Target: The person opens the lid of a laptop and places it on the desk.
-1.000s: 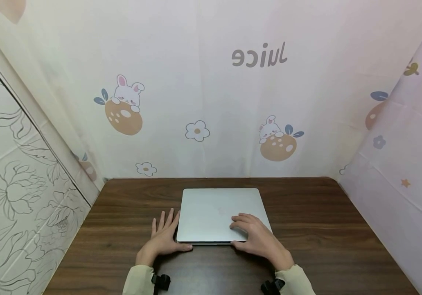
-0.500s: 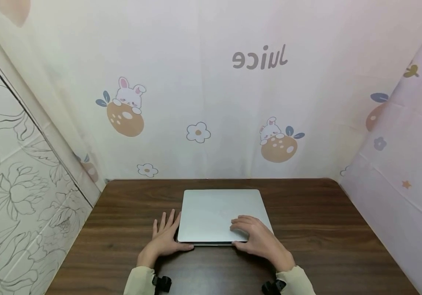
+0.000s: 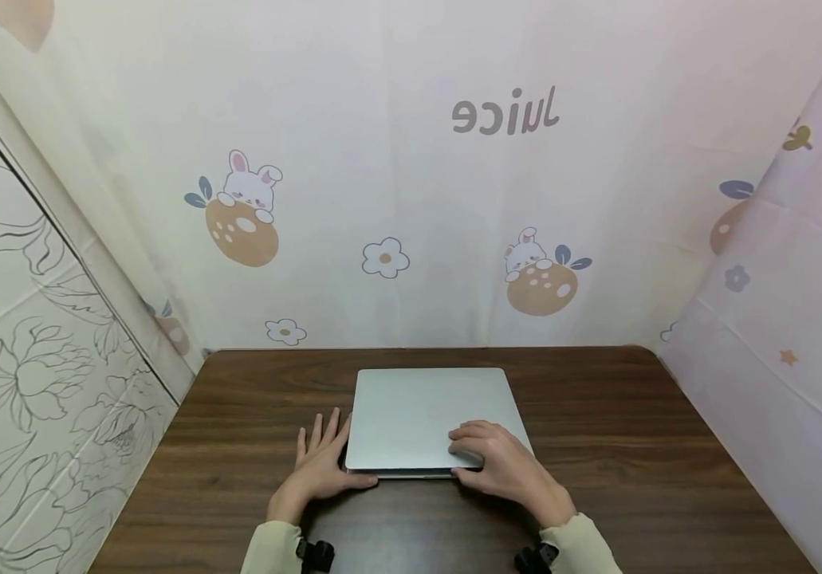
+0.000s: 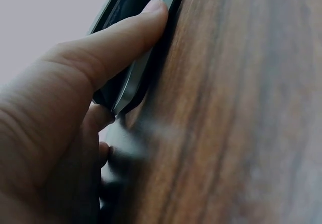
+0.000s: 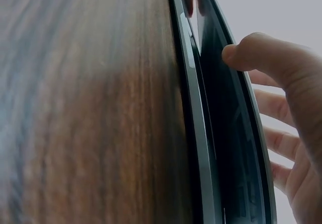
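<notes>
A silver laptop (image 3: 418, 418) lies on the table, its lid raised by a narrow gap along the front edge. My left hand (image 3: 323, 469) has its fingers spread against the laptop's left side, and its thumb lies on the front edge of the laptop base (image 4: 133, 80). With my right hand (image 3: 502, 462) I pinch the lid near its front: the thumb touches the dark inner face of the lid (image 5: 234, 123), while the fingers rest on the outside. Most of the keyboard side is hidden beneath the lid.
The dark wooden table (image 3: 619, 446) extends on both sides of the laptop. Behind it hangs a pale curtain (image 3: 439, 191) printed with rabbits and fruit. More patterned cloth (image 3: 784, 303) hangs at the right, and a flower-patterned panel (image 3: 30, 359) stands at the left.
The gap under the lid's front edge has widened slightly, with my right hand at the lid. My left hand keeps its place by the laptop. The head view has shifted a little.
</notes>
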The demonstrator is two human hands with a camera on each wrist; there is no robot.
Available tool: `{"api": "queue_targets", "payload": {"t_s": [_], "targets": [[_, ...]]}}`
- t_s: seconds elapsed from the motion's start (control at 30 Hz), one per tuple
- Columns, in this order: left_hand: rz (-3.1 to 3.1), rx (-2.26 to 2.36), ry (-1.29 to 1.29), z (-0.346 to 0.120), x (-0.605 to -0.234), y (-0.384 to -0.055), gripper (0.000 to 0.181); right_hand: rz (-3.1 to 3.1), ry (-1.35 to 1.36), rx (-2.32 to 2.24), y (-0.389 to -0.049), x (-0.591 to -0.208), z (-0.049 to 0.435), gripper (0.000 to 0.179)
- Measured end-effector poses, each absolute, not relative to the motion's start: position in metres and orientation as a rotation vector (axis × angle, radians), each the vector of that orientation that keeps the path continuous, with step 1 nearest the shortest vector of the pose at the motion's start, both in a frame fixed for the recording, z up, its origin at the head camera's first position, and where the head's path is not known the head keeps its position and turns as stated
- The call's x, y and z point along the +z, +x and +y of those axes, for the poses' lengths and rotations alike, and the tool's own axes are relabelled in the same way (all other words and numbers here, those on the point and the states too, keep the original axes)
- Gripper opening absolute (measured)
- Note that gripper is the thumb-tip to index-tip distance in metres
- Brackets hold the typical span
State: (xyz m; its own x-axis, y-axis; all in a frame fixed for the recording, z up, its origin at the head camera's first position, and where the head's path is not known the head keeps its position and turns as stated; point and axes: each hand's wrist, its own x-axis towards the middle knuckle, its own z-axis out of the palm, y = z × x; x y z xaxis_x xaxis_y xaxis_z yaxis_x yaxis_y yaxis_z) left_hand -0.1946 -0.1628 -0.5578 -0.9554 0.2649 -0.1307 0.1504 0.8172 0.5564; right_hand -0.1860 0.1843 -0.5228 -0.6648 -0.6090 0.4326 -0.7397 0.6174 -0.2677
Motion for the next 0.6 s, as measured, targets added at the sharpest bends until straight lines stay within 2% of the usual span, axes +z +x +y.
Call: {"api": "queue_targets", "payload": {"t_s": [0.6], "targets": [[2.837,0.817,0.306,-0.1632,-0.5686,-0.1961,0.127,-2.408,1.177,0.619,-0.1898,-0.5181,0.1859,0.021]]}}
